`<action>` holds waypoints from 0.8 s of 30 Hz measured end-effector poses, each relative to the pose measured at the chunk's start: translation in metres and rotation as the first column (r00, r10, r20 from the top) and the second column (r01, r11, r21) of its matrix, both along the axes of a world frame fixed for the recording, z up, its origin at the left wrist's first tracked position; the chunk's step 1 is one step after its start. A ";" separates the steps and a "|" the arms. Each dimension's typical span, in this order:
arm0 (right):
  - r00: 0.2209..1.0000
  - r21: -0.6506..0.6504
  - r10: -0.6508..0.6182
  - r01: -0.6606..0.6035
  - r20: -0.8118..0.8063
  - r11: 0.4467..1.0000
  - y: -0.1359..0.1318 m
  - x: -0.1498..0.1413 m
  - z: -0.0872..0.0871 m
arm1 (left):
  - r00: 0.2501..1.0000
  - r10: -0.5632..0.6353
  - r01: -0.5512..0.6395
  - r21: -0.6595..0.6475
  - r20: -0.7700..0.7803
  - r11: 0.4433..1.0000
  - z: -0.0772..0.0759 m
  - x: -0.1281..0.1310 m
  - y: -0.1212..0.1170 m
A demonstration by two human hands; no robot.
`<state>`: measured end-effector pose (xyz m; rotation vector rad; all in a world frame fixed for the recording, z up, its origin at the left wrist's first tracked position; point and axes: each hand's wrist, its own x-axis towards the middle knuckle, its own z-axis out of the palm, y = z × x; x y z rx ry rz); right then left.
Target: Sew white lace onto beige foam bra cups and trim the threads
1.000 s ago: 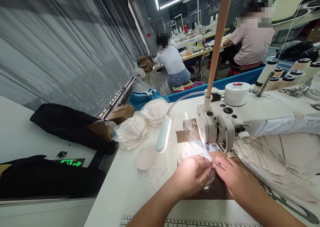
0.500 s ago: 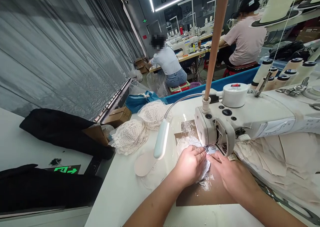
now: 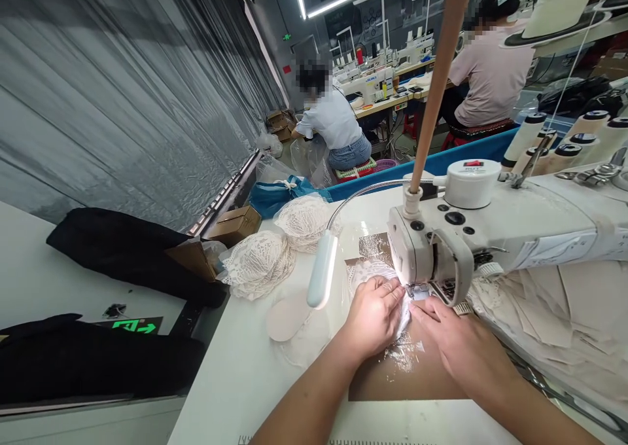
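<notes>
A white lace piece (image 3: 367, 271) lies under the presser foot of a white sewing machine (image 3: 441, 235). My left hand (image 3: 375, 314) rests over it, with fingers drawn together and pressing the lace beside the needle area. From the other side, my right hand (image 3: 449, 327) pinches the edge of the lace near the foot. Its thumb and forefinger are close together, and the fabric between them is mostly hidden. Beneath both hands is a brown plate (image 3: 412, 379) with shiny clear tape on it.
Two stacks of lace cups (image 3: 260, 265) sit left of the machine, near a beige oval pad (image 3: 287, 317). A small lamp (image 3: 321, 271) hangs over the table. Beige fabric pieces (image 3: 579, 301) are piled at right, thread cones (image 3: 527, 137) behind. Two people sit at machines beyond.
The view has shifted slightly, so the machine appears a little further right. Both hands stay by the presser foot, and the lace under the left hand looks slightly turned.
</notes>
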<state>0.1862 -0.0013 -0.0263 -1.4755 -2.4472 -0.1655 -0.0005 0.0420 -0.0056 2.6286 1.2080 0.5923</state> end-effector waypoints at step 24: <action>0.901 -0.087 0.270 -0.316 -0.339 0.945 -0.008 0.014 0.000 | 0.952 0.014 0.099 -0.351 0.307 0.931 0.032 -0.022 -0.046</action>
